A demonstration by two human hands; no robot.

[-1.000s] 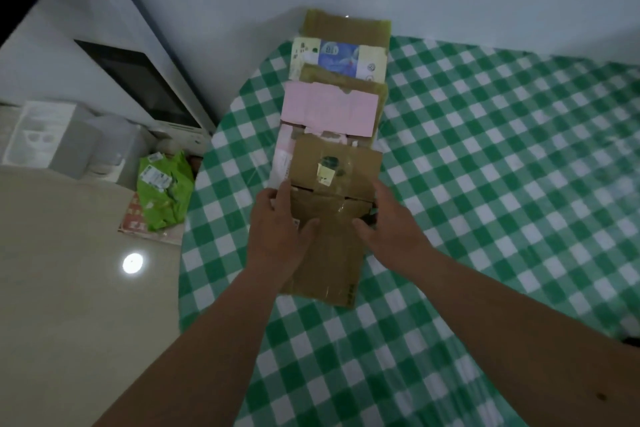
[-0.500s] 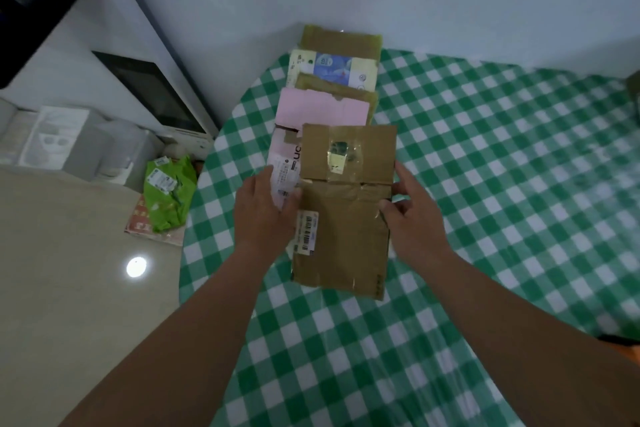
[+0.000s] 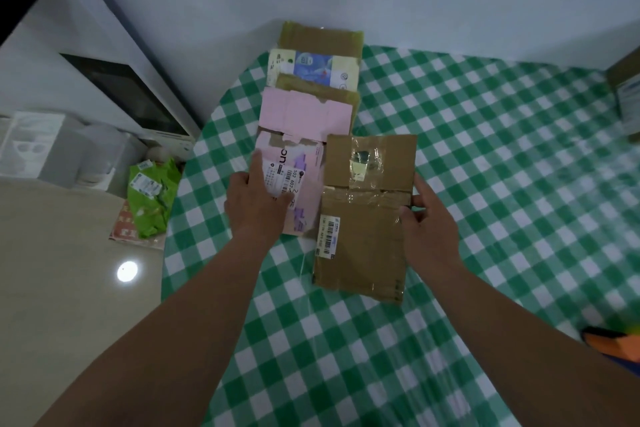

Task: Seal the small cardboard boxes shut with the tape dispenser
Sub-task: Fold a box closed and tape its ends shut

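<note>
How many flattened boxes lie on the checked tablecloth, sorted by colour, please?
Plain brown: 3, namely the taped one gripped by the right hand, and two partly covered
Pink: 2
Cream and blue: 1
Total: 6

Green bag (image 3: 152,196) on floor (image 3: 69,305)

One view only, from a wide-angle camera on the person's head. It looks forward and steeply down onto a checked table (image 3: 485,184), near enough that both forearms enter from the bottom edge and reach mid-frame. The wall fills the top of the frame, the floor (image 3: 62,288) the lower left. Straight edges bow toward the frame's borders.
</note>
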